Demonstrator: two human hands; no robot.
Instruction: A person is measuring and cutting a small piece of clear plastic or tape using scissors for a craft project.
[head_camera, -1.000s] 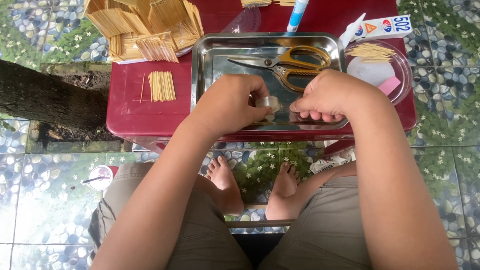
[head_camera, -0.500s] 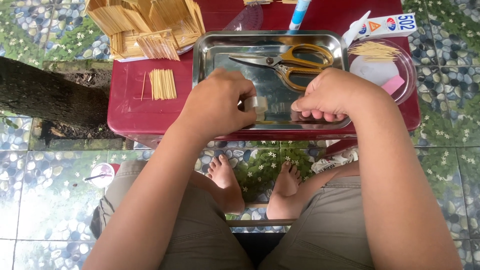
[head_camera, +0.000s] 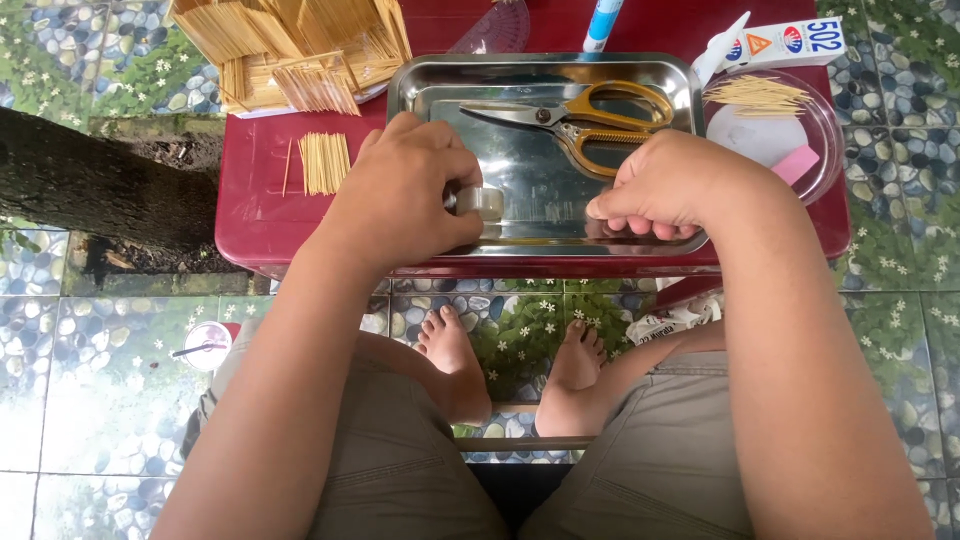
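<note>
Your left hand (head_camera: 405, 190) grasps a small clear tape roll (head_camera: 480, 203) at the near-left of the steel tray (head_camera: 540, 75); your right hand (head_camera: 668, 185) rests clenched on the tray's near-right, its contents hidden. Yellow-handled scissors (head_camera: 590, 115) lie in the tray. Loose toothpicks (head_camera: 324, 162) sit left on the red table (head_camera: 265, 210); a clear round dish (head_camera: 775, 135) stands right.

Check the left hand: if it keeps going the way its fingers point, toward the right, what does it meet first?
Likely the right hand. The left hand holds a small tape roll over the steel tray; depth is unclear.
</note>
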